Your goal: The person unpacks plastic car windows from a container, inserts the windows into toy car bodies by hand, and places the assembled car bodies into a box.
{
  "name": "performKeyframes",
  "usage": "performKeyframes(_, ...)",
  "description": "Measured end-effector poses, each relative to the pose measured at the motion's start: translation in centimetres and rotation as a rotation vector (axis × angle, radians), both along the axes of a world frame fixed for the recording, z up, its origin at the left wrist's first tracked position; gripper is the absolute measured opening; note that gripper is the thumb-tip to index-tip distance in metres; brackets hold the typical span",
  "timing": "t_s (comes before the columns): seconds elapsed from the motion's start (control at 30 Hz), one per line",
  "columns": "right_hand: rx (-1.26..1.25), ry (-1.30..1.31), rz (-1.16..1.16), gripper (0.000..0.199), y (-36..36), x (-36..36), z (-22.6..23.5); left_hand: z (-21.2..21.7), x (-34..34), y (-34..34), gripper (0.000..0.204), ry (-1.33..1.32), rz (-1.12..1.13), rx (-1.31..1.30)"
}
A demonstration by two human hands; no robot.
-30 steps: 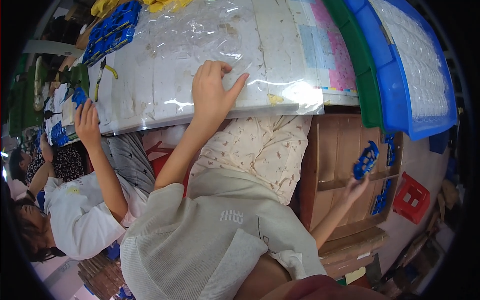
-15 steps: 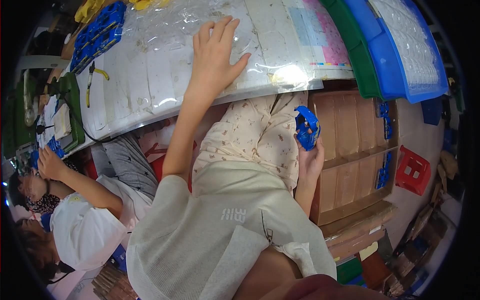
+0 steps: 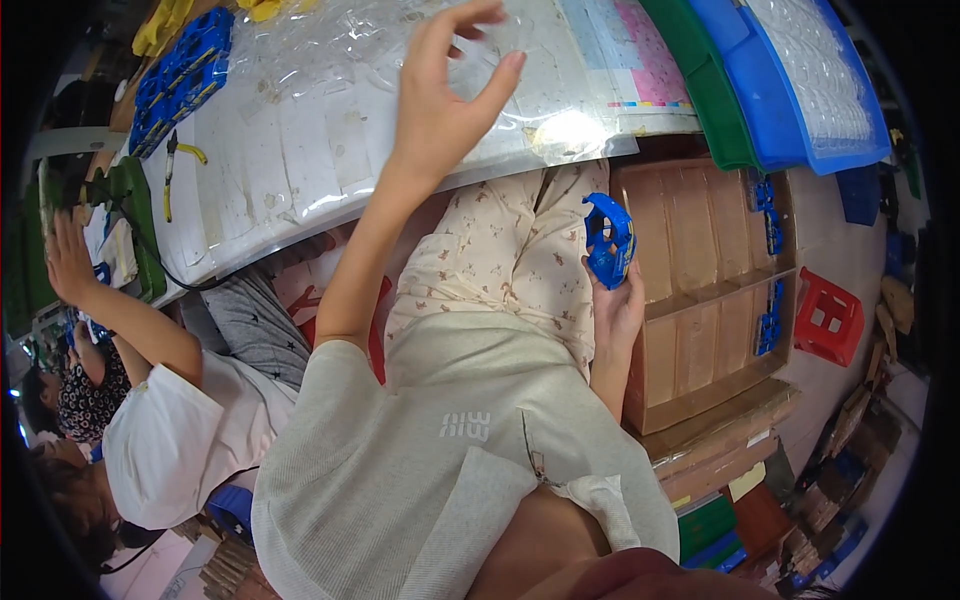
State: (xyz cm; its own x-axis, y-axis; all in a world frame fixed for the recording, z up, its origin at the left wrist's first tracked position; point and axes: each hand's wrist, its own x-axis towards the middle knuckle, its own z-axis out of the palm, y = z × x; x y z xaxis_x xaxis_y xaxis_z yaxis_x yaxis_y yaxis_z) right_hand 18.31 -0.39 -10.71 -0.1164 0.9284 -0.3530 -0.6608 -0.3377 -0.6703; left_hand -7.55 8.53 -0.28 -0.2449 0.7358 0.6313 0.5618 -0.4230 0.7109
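Observation:
My right hand (image 3: 622,300) is closed on the lower end of a blue plastic toy car body shell (image 3: 622,225), held over my right thigh beside the divided box. The shell has cut-out openings and faint yellow marks on its side. Over the worktable (image 3: 300,170), my left hand (image 3: 440,90) is open and empty, thumb spread away from slightly bent fingers. Clear plastic pieces (image 3: 330,60) lie beyond and beside it. More blue car shells (image 3: 183,80) rest in a row at the table's far left, with yellow-handled cutting pliers (image 3: 172,170) in front of them.
On my right stands a brown divided carton (image 3: 690,290) with several blue shells along its far side. A blue crate (image 3: 790,130) of clear trays is stacked by a green one (image 3: 690,60). A red stool (image 3: 830,315) stands beyond. A co-worker (image 3: 180,430) sits at left.
My left hand has moved up and right, its fingers more bent. The blue shell in my right hand has shifted slightly. The co-worker's arm has moved away from the blue part.

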Motion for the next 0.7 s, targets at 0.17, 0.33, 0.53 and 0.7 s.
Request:
performKeyframes(0.17, -0.001, -0.004, 0.0, 0.026, 0.0, -0.2, 0.4, -2.3, 1.6, 1.0, 0.04, -0.479, -0.117, -0.568)
performKeyframes(0.33, -0.013, 0.015, -0.017, 0.027, -0.4, 0.4, -0.1, -2.8, 3.4, 0.5, 0.038, 0.268, 0.25, -0.001)
performKeyframes(0.53, -0.045, -0.007, -0.065, 0.038, -0.1, 1.4, -0.5, -4.0, 8.1, 0.3, 0.052, 0.432, -0.052, -0.115)
performKeyframes(0.7, -0.035, 0.044, -0.121, 0.041, 0.4, 2.0, 1.3, -5.7, 9.0, 0.5, 0.035, 0.644, -0.033, -0.127)
